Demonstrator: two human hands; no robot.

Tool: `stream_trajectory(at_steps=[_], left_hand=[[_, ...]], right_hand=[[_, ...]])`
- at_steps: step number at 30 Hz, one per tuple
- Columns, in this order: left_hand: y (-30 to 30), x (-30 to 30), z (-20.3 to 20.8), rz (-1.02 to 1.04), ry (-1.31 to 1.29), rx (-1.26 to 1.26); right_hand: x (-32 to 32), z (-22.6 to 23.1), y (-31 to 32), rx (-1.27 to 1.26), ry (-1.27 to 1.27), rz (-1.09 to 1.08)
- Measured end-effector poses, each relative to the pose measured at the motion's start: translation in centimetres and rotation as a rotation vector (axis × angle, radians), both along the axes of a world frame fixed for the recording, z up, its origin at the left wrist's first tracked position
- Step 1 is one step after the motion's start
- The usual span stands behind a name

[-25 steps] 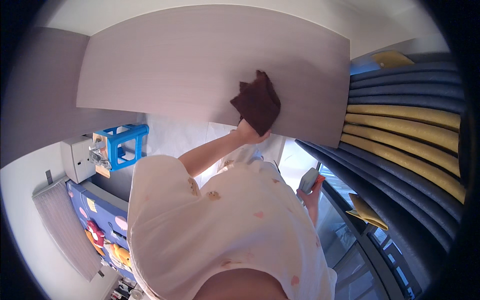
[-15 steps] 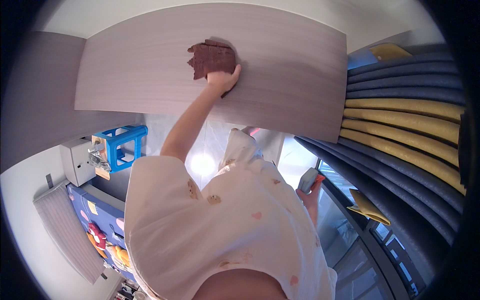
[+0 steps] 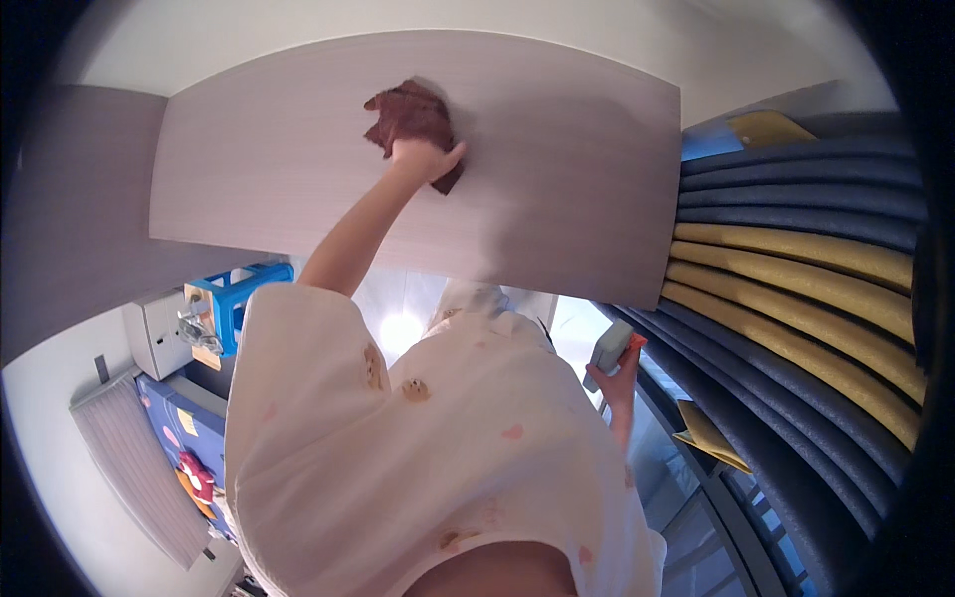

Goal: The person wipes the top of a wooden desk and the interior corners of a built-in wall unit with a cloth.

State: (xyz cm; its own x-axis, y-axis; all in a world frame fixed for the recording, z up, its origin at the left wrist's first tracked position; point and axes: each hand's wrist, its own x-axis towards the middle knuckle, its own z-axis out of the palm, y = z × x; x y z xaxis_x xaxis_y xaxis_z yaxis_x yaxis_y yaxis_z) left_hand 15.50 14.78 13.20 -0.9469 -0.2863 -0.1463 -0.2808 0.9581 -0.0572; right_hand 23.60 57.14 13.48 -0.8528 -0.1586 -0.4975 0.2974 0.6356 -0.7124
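Observation:
A dark reddish-brown cloth (image 3: 410, 111) lies bunched on the pale grey-brown wood-grain tabletop (image 3: 567, 149). My left hand (image 3: 423, 159) presses on its near side, the thumb out to the right and the other fingers covered by the cloth. One corner of it hangs out below the hand. Lower down on the right, beside my body, my right hand (image 3: 619, 380) is closed around a grey-green bottle (image 3: 609, 346) with an orange-red part at its end. The bottle is tilted and apart from the tabletop.
Dark blue and mustard curtains (image 3: 796, 269) hang along the right, next to a dark-framed glass door (image 3: 686, 497). At the left stand a blue plastic stool (image 3: 237, 294) and a white cabinet (image 3: 157, 338). A grey-brown panel (image 3: 80, 209) borders the tabletop's left side.
My left hand and the cloth have shifted slightly left and the cloth has bunched up more. My right hand has risen a little with the bottle, which now shows more fully.

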Motion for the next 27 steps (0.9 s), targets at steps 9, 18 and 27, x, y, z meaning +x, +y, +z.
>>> stream_trajectory(at_steps=[9, 18, 27], left_hand=[[0.1, -2.5, 0.3, 0.058, -0.112, -0.023], [-0.3, -2.3, 0.0, 0.097, -0.020, 0.016], [-1.2, -4.0, 2.0, 0.210, -0.159, 0.140]], right_hand=[[-0.2, -0.9, -0.7, -0.060, 0.005, -0.015], [-1.3, 1.5, -3.5, -0.161, -0.004, -0.083], [-1.2, 0.3, -3.7, -0.144, 0.038, -0.023]])
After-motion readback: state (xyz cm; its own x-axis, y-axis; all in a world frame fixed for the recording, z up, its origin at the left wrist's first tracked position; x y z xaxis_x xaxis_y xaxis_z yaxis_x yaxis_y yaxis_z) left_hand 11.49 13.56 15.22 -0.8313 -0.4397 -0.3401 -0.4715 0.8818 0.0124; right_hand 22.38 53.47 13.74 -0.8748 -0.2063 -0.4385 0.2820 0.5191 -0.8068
